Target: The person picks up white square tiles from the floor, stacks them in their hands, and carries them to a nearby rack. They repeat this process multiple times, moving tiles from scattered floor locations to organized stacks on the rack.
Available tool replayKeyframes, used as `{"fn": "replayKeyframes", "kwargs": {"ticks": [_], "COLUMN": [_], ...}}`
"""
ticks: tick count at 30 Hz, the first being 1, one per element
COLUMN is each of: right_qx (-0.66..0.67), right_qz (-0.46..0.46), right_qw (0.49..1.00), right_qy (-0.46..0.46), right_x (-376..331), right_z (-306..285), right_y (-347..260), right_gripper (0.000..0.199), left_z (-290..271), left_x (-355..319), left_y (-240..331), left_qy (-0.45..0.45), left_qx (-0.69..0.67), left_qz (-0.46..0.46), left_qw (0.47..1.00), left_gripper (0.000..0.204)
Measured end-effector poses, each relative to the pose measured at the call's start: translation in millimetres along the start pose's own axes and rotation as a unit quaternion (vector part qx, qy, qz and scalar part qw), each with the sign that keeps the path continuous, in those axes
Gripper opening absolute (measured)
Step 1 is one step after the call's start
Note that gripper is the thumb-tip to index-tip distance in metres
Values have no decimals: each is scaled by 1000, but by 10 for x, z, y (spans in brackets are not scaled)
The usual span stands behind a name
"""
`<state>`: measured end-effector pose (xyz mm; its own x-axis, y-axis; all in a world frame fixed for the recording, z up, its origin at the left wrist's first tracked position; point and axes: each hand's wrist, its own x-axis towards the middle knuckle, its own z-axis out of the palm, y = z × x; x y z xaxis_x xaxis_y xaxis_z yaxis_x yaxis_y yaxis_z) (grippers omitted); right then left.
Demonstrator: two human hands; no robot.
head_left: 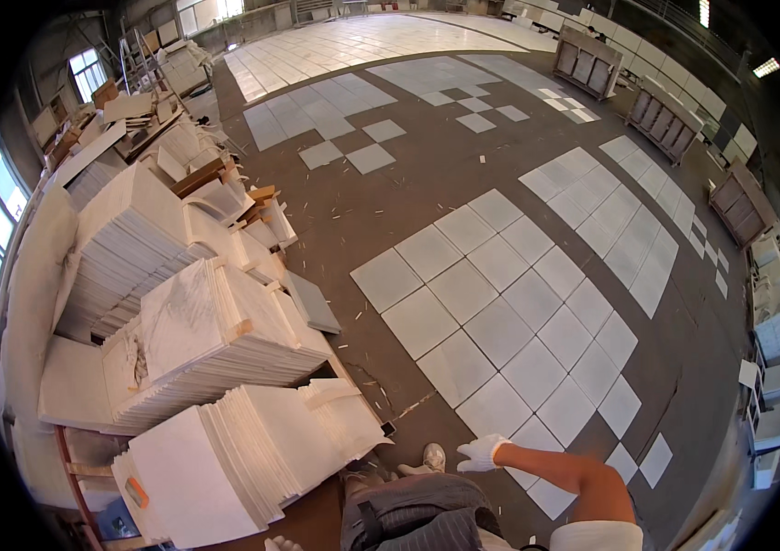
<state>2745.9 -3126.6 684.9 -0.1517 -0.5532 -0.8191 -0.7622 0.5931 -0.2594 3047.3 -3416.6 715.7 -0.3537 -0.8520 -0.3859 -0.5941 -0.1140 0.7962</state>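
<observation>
Gloved right hand (480, 453) loosely spread, beside near left edge of pale tiles (500, 332), cannot tell grip of left hand (282, 545), stacked slabs (190, 479) at left, brown floor (370, 347) leaving walking room between

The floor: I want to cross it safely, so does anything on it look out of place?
Yes: small pale scraps lie scattered on the floor, some near the stacks, looking odd against the neatly laid tiles.
</observation>
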Motion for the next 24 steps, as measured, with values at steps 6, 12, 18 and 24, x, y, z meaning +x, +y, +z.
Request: {"fn": "replayKeyframes", "kwargs": {"ticks": [6, 12, 18, 24], "right_qx": [263, 585, 707, 685], "right_qz": [49, 123, 165, 166], "right_qw": [961, 791, 677, 686], "right_qy": [73, 127, 121, 182], "right_x": [-404, -602, -684, -439], "right_z": [1240, 1965, 2304, 1666], "right_y": [720, 1117, 1406, 1397], "right_gripper": [67, 56, 48, 49], "left_z": [807, 2344, 3312, 4282], "left_x": [-659, -938, -1548, -1582], "left_y": [717, 2171, 2575, 3228], "left_qy": [-153, -323, -418, -488], "left_qx": [178, 230, 274, 339], "left_qz": [308, 610, 718, 772], "left_qw": [922, 687, 484, 227], "left_gripper": [21, 17, 28, 38]}}
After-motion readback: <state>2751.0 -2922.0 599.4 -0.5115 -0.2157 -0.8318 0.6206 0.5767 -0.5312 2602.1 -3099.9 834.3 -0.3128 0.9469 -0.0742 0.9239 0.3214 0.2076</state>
